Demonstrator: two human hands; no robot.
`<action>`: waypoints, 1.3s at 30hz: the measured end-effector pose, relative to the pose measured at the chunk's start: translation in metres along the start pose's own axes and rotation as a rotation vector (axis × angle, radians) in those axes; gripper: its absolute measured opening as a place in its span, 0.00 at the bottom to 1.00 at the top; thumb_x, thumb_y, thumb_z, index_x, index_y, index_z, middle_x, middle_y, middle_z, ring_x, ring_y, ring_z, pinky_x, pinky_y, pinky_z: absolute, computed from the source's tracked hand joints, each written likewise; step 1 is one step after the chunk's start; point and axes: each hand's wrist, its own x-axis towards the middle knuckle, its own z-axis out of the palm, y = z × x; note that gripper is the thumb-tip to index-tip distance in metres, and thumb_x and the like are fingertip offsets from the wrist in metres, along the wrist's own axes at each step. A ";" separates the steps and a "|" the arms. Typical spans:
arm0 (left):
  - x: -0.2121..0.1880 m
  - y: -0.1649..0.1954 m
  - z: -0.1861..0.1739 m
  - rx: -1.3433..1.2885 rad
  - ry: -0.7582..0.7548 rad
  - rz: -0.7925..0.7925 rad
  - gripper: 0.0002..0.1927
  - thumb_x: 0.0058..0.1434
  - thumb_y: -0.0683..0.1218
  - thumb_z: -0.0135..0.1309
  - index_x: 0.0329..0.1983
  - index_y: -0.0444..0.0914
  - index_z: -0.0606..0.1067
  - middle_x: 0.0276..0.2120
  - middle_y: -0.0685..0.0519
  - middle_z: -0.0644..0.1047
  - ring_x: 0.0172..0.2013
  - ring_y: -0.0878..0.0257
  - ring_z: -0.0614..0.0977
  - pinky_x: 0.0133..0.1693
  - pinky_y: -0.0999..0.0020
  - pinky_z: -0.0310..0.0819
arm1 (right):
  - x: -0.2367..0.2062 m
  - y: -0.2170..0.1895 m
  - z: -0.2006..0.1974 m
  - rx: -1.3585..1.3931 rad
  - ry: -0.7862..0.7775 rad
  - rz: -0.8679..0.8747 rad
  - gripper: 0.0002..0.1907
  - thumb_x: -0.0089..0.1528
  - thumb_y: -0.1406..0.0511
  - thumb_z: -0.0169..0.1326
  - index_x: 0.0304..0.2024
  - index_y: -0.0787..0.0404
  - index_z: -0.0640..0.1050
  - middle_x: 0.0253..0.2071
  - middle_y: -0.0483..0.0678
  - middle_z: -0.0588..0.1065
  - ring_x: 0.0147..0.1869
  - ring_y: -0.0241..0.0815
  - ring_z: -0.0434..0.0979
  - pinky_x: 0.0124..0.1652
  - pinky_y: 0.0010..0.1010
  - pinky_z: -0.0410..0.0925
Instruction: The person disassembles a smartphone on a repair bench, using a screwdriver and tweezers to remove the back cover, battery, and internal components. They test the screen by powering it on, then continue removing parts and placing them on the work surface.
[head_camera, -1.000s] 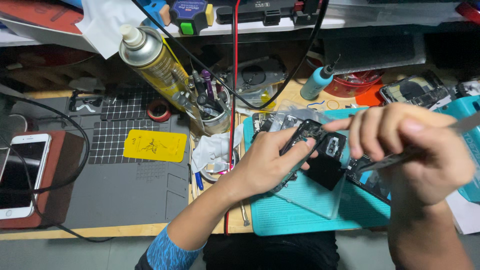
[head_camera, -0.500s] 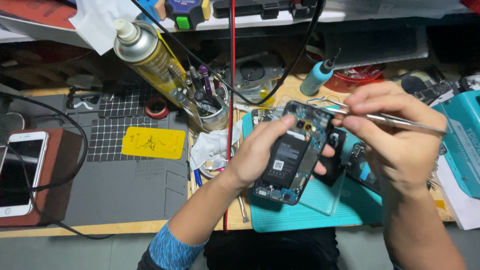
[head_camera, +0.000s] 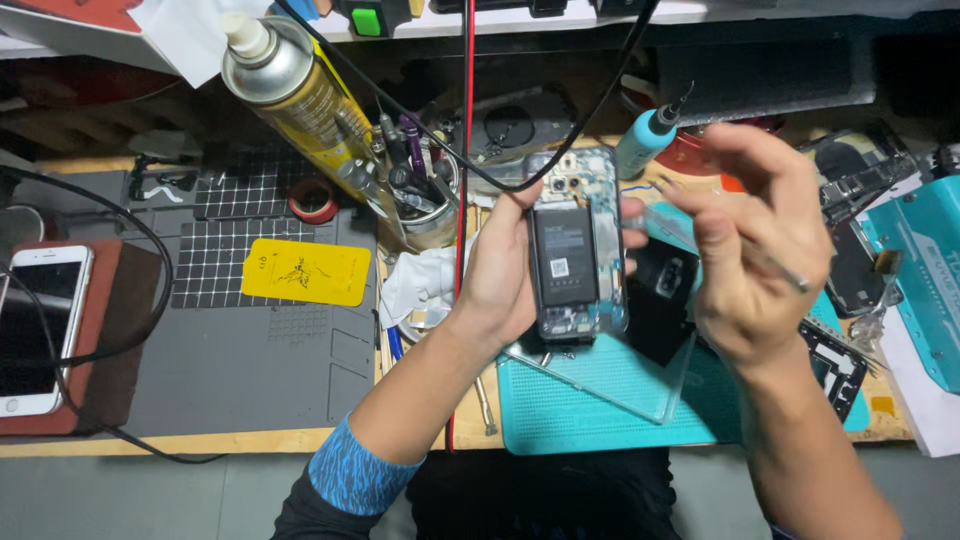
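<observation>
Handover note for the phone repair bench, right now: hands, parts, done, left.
Left hand: holds the opened phone upright over the teal mat, battery and inner parts exposed.
Right hand: pinches thin metal tweezers beside the phone, tip blurred.
Parts: black back cover and clear plate lie on the mat.
Done: back is off.
Left: internals not yet removed; nothing reassembled.

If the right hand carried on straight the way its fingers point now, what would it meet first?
Probably the opened phone held by the left hand: the right hand points leftward toward its right edge. Depth is unclear, so it might pass above.
</observation>
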 end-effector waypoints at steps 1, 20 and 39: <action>0.001 -0.001 -0.001 -0.009 0.028 0.030 0.32 0.79 0.57 0.26 0.66 0.26 0.66 0.56 0.37 0.76 0.54 0.47 0.81 0.55 0.50 0.78 | -0.001 -0.001 0.001 -0.089 -0.013 -0.038 0.06 0.74 0.72 0.51 0.46 0.68 0.79 0.52 0.64 0.75 0.54 0.54 0.79 0.54 0.33 0.72; 0.006 -0.011 -0.002 0.168 0.260 0.257 0.35 0.77 0.62 0.37 0.61 0.25 0.71 0.51 0.41 0.79 0.41 0.61 0.81 0.46 0.67 0.77 | -0.008 0.004 0.027 -0.113 -0.328 0.145 0.07 0.60 0.72 0.62 0.41 0.67 0.82 0.39 0.52 0.81 0.37 0.43 0.82 0.37 0.29 0.72; -0.001 -0.013 0.002 0.175 0.278 0.279 0.33 0.77 0.62 0.38 0.61 0.26 0.70 0.51 0.41 0.78 0.39 0.62 0.80 0.43 0.68 0.76 | -0.013 -0.002 0.033 -0.158 -0.312 0.526 0.11 0.55 0.71 0.65 0.42 0.62 0.86 0.25 0.47 0.79 0.23 0.35 0.71 0.26 0.26 0.64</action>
